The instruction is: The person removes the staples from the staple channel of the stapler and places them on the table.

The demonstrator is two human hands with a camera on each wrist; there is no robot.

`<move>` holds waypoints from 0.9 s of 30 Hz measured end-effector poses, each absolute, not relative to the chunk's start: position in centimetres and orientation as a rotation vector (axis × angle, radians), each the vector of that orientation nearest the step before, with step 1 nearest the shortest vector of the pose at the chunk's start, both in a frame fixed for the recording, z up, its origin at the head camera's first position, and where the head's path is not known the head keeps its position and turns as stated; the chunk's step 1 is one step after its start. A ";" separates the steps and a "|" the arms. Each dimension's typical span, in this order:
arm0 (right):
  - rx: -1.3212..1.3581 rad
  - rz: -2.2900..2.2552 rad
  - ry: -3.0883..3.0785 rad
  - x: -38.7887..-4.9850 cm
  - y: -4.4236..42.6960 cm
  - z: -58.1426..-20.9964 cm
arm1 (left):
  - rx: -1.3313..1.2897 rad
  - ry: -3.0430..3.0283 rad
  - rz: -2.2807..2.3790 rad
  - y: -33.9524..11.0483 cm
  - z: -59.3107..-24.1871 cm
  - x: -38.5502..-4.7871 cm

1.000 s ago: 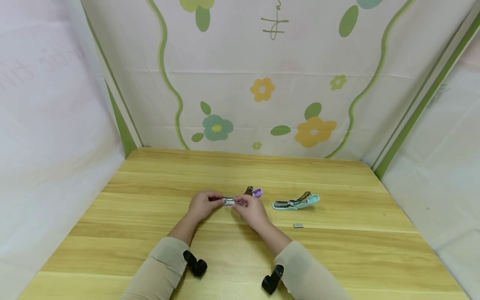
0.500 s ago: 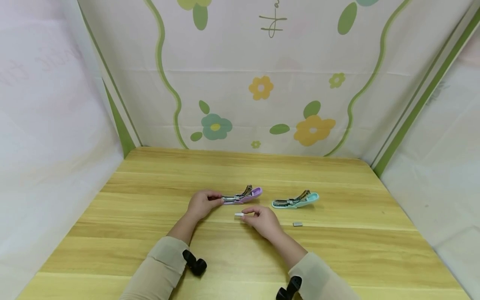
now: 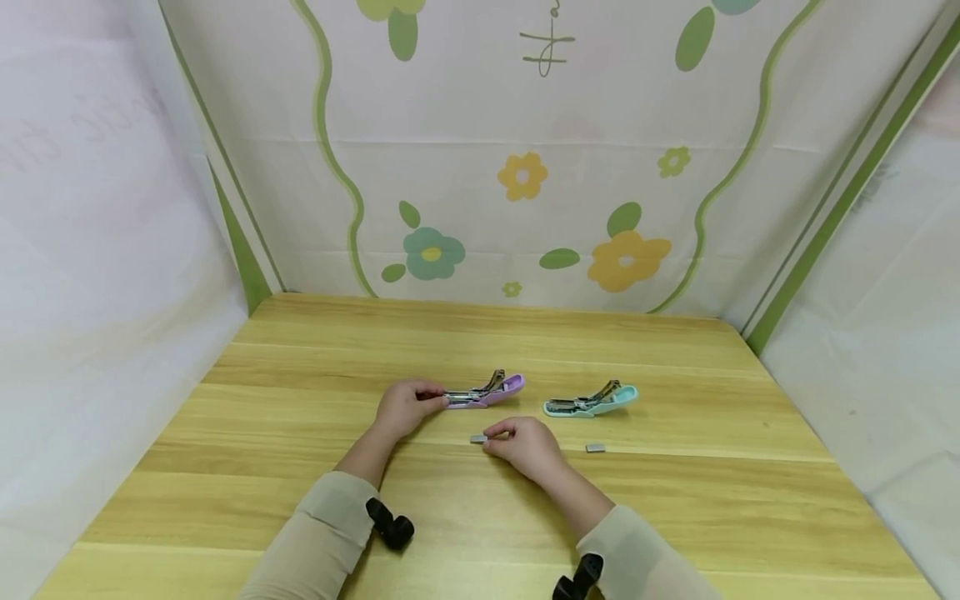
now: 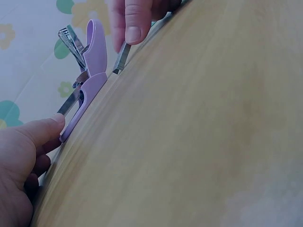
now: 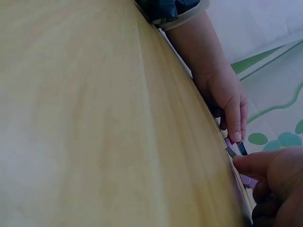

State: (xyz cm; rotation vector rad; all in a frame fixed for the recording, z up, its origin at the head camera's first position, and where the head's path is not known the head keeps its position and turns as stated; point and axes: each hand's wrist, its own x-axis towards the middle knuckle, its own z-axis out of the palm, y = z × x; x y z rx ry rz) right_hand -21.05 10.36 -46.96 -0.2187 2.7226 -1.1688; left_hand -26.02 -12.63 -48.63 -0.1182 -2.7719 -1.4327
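A purple stapler [image 3: 504,390] lies on the table with its top folded back, showing the metal magazine. My left hand [image 3: 405,408] pinches the front end of it between thumb and fingers. Nearer the person, my right hand [image 3: 528,443] pinches one end of a small grey staple strip [image 3: 477,439], low over the table; whether the strip touches the wood I cannot tell. In the left wrist view the staple strip [image 4: 121,60] points down from the right thumb, close beside the purple stapler [image 4: 96,53] but apart from it.
A mint-green stapler [image 3: 592,406], also folded back, lies right of the purple one. Another staple strip [image 3: 595,448] lies in front of it on the wooden table [image 3: 712,517]. Flower-printed cloth [image 3: 442,175] stands behind and at both sides.
My right hand has drawn back from the purple stapler towards the person, carrying the staple strip, then lowered slightly. My left hand has stayed on the stapler's front end.
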 end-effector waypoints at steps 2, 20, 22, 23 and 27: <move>-0.218 -1.150 2.726 -21.0 10.4 -46.9 | -0.116 -2.771 -1.437 -12.6 -48.6 -26.0; -0.229 -1.120 2.699 -21.1 10.6 -46.8 | -0.117 -2.783 -1.430 -12.4 -48.6 -26.2; -0.222 -1.123 2.694 -21.0 10.6 -46.8 | -0.116 -2.781 -1.431 -12.3 -48.7 -26.2; -0.221 -1.124 2.694 -21.0 10.6 -46.8 | -0.119 -2.779 -1.429 -12.3 -48.7 -26.2; -0.218 -1.134 2.694 -21.0 10.7 -46.9 | -0.118 -2.771 -1.432 -12.3 -48.8 -26.2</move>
